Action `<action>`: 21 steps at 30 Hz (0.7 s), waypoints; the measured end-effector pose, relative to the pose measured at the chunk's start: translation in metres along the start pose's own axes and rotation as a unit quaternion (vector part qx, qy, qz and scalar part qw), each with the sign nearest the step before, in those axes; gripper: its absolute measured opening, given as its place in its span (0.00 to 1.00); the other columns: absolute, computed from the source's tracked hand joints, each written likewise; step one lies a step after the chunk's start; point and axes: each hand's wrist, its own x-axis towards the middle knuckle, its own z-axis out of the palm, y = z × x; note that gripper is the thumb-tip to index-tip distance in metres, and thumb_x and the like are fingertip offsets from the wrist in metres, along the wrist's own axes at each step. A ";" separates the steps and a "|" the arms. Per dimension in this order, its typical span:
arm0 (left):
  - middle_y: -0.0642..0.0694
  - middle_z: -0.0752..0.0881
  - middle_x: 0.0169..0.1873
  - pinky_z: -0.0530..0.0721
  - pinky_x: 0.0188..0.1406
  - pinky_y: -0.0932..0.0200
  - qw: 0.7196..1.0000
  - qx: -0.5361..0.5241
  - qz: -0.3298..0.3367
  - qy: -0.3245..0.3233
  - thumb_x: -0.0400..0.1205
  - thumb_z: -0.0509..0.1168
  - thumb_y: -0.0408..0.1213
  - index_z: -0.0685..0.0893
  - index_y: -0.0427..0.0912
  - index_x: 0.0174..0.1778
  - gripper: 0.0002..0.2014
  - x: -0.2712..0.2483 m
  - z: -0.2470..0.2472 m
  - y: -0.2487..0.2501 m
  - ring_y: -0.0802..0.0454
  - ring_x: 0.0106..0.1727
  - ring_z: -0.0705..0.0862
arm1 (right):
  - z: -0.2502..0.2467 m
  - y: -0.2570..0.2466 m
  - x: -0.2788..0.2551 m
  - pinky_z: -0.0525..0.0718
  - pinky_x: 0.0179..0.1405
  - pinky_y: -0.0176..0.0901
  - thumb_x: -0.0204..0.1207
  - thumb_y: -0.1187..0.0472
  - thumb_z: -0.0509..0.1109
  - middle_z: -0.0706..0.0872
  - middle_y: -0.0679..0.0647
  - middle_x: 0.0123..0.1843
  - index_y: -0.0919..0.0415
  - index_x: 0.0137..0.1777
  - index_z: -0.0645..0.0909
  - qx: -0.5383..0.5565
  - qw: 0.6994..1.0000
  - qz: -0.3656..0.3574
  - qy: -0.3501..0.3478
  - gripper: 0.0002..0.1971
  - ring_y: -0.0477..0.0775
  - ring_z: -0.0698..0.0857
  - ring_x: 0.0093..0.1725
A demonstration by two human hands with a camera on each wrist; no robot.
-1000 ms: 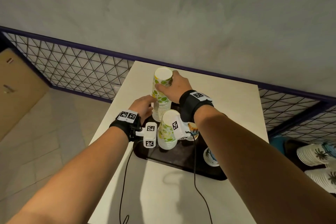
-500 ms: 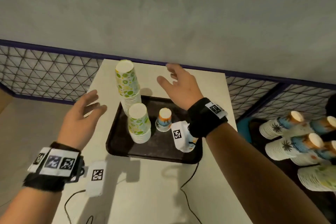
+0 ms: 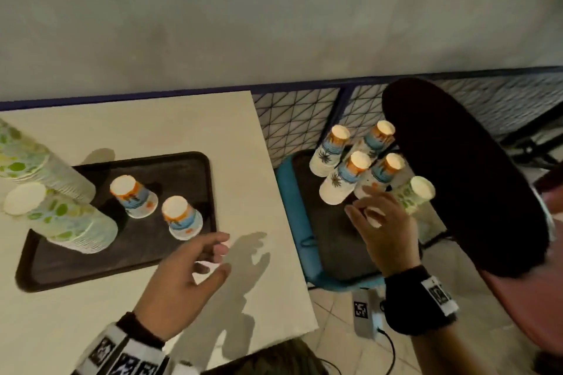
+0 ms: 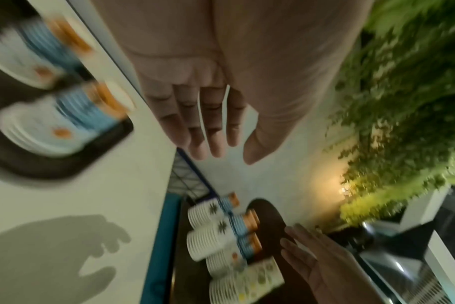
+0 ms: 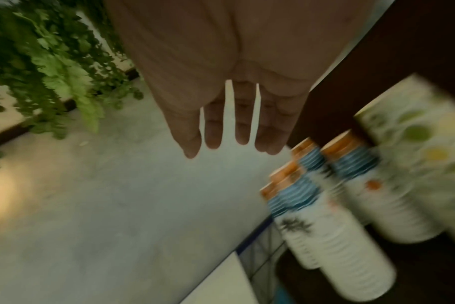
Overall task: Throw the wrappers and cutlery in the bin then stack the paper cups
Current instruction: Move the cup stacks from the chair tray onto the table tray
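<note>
A black tray (image 3: 91, 265) lies on the white table (image 3: 152, 125). On it stand a tall green-dotted cup stack (image 3: 36, 167), a shorter green-dotted stack (image 3: 67, 222) and two upside-down blue-and-orange cups (image 3: 132, 196) (image 3: 182, 218). My left hand (image 3: 221, 254) hovers open over the table, just right of the tray, holding nothing; its fingers (image 4: 208, 133) are straight. My right hand (image 3: 364, 204) is open and empty above several blue-and-orange cup stacks (image 3: 345, 181) and one green-dotted stack (image 3: 416, 193) on a teal-rimmed seat (image 3: 289, 222). In the right wrist view, the fingers (image 5: 242, 127) are spread.
A large dark rounded object (image 3: 463, 176) rises right of the seat's cups, close to my right hand. A wire mesh fence (image 3: 298, 119) with a purple rail runs behind table and seat, under a grey wall. Green plants (image 4: 403, 102) hang nearby. Tiled floor (image 3: 335, 329) lies below.
Both hands let go of the tall green stack and moved right. The view swung right; my right hand now reaches over the cup stacks on the seat.
</note>
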 end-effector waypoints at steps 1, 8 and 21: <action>0.58 0.90 0.52 0.89 0.49 0.55 1.000 -0.005 0.009 -0.027 0.79 0.77 0.35 0.84 0.59 0.65 0.21 0.012 0.028 0.008 0.54 0.53 0.89 | -0.017 0.019 0.001 0.90 0.51 0.40 0.71 0.53 0.82 0.84 0.49 0.62 0.55 0.51 0.88 -0.029 0.999 0.012 0.033 0.13 0.45 0.86 0.55; 0.54 0.85 0.63 0.87 0.55 0.63 0.988 0.012 -0.017 -0.152 0.81 0.74 0.38 0.78 0.54 0.74 0.25 0.100 0.197 0.044 0.59 0.55 0.86 | -0.071 0.123 0.048 0.85 0.68 0.58 0.66 0.49 0.86 0.70 0.55 0.77 0.53 0.81 0.64 -0.029 0.972 0.217 0.083 0.47 0.55 0.80 0.70; 0.45 0.80 0.76 0.80 0.74 0.49 0.956 0.022 -0.210 -0.205 0.75 0.76 0.47 0.66 0.44 0.86 0.44 0.185 0.330 0.017 0.45 0.70 0.83 | -0.050 0.169 0.066 0.84 0.62 0.43 0.68 0.54 0.85 0.83 0.42 0.63 0.49 0.71 0.75 0.063 0.981 0.178 -0.044 0.33 0.45 0.82 0.64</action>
